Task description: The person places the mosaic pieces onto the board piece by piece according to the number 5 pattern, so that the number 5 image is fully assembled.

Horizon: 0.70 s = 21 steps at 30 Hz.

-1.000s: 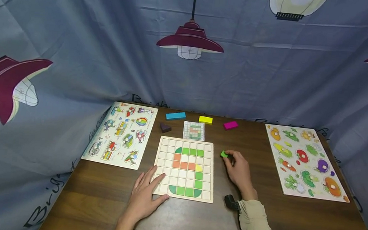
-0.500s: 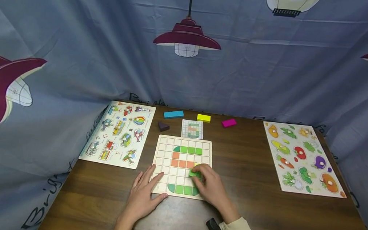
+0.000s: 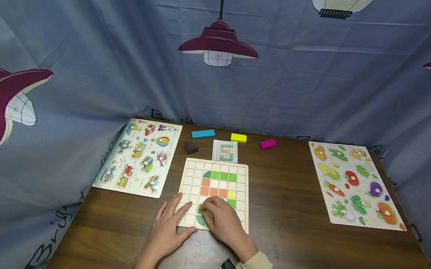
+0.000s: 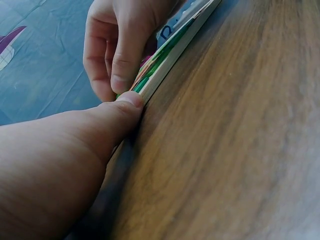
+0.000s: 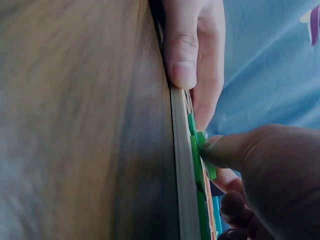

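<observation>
A pale wooden grid board point(image 3: 190, 176) lies flat on the table, with green, orange and yellow pieces set in some squares. My left hand point(image 3: 169, 226) rests spread on its left front corner; in the left wrist view the thumb point(image 4: 131, 99) presses the front edge. Thumb and fingertips of my right hand point(image 3: 226, 223) pinch a small green block point(image 5: 212, 173) over the lower left squares, just above the dark green rounded piece point(image 3: 200, 221). That hand hides part of the front row.
Behind the board lies a small pattern card point(image 3: 225, 151). Around it are a blue block point(image 3: 203, 134), a yellow block point(image 3: 238, 138), a magenta block point(image 3: 268, 144) and a dark wedge point(image 3: 191, 148). A vehicle puzzle point(image 3: 136, 157) lies left, a vegetable puzzle point(image 3: 357, 185) right.
My right hand has carried the green block from the table right of the board, leftward across it to the lower left squares. The left hand has stayed on the corner.
</observation>
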{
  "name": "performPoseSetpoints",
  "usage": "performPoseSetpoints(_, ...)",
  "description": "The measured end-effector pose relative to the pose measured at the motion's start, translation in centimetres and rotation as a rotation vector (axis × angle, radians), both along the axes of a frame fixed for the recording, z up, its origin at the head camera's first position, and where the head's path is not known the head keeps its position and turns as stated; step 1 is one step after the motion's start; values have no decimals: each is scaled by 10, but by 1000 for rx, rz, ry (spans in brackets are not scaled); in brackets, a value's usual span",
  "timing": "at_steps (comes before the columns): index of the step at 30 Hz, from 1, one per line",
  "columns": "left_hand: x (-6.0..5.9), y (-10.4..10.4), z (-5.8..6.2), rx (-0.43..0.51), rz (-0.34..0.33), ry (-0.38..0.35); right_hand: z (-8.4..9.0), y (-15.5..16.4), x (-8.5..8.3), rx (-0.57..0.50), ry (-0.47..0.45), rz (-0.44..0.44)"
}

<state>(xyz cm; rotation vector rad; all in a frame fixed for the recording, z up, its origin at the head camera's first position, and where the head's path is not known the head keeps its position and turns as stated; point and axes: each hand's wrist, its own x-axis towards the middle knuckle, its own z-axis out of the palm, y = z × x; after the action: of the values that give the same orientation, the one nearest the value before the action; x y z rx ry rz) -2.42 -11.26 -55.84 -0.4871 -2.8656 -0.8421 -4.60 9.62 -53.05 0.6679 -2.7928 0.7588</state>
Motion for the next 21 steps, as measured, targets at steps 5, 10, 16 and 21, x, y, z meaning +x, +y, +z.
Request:
performPoseSetpoints(5, 0, 0, 1, 3, -12, 28, -2, -1, -1, 19, -12, 14)
performPoseSetpoints(10, 0, 0, 1, 1, -14, 20, -1, -2, -1, 32, -11, 29)
performPoseSetpoints(16, 1, 1, 1, 3, -12, -14, -2, -1, 2, 64, 28, 33)
performPoseSetpoints(21, 3, 3, 1, 7, -14, -35, -1, 2, 7, 105, 34, 16)
